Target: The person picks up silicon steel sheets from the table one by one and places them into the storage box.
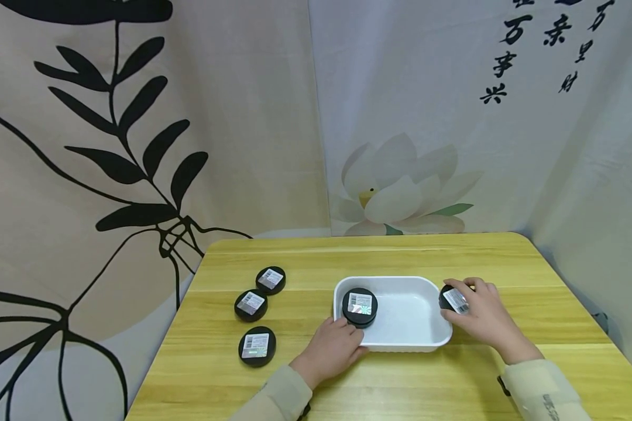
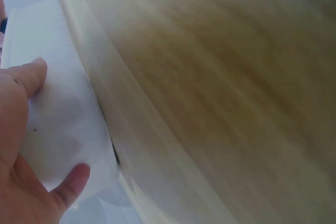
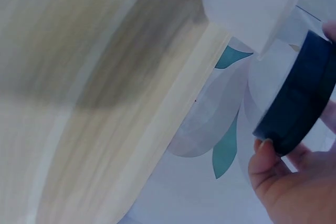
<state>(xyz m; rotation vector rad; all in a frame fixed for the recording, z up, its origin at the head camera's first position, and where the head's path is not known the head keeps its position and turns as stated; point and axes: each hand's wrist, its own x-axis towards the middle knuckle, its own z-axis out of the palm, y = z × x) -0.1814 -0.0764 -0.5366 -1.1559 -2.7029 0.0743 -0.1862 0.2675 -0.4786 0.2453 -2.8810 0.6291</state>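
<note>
A white oblong tray (image 1: 405, 327) stands on the table. My left hand (image 1: 336, 345) grips its near left corner; in the left wrist view, digits of that hand (image 2: 21, 177) lie against the tray's outer wall (image 2: 68, 114). Inside the tray's left end sits a black round container (image 1: 360, 305) with a white label, its lower edge looking doubled, as if stacked. Just off the tray's right end, my right hand (image 1: 479, 313) holds another labelled black round container (image 1: 455, 299) between thumb and fingers. In the right wrist view this container (image 3: 302, 95) appears tilted and clear of the table.
Left of the tray, several black round labelled containers lie on the wooden table (image 1: 205, 362): one at the back (image 1: 271, 280), one in the middle (image 1: 250, 305) and one nearer (image 1: 257, 346). Patterned cloth (image 1: 258, 117) hangs behind the table.
</note>
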